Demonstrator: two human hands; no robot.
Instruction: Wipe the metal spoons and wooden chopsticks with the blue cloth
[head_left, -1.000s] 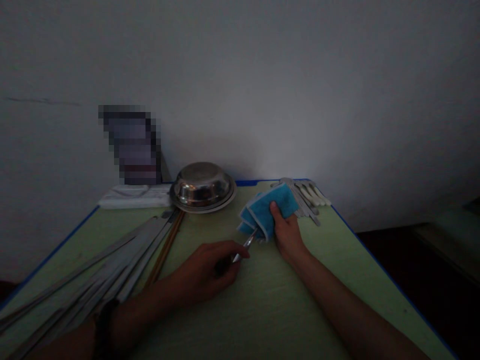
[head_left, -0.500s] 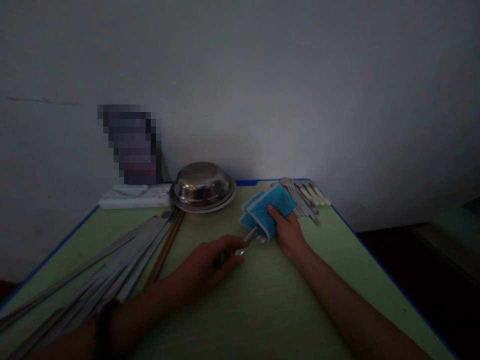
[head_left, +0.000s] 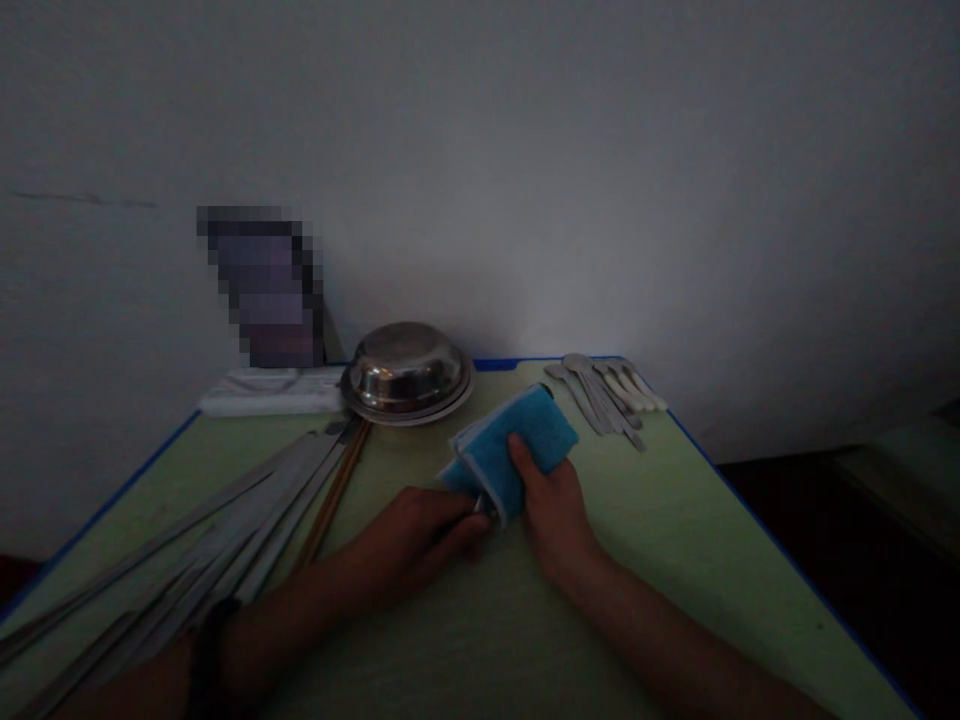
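Observation:
My right hand (head_left: 559,515) is closed on a folded blue cloth (head_left: 536,435) with pale edges, thumb lying across its top. My left hand (head_left: 427,530) pinches a shiny metal piece of cutlery (head_left: 481,505) close to the cloth's lower left edge. Only a short bit of that metal shows between fingers and cloth; the far end is wrapped inside, so its exact kind is hidden. Beyond the cloth, to the right, lie several metal spoons (head_left: 592,390). Next to them are a few pieces of cutlery with white handles (head_left: 637,390).
An upturned steel bowl (head_left: 409,365) rests on a plate at the back of the green table (head_left: 720,600). Brown chopsticks (head_left: 337,490) and fanned long flat metal pieces (head_left: 225,540) lie left. A pixelated upright device (head_left: 266,290) stands behind a white block (head_left: 270,395), near the wall.
My right hand has drawn the cloth down and to the left, along the cutlery towards my left hand. Less of the metal shows, and more of the spoons behind has come into view.

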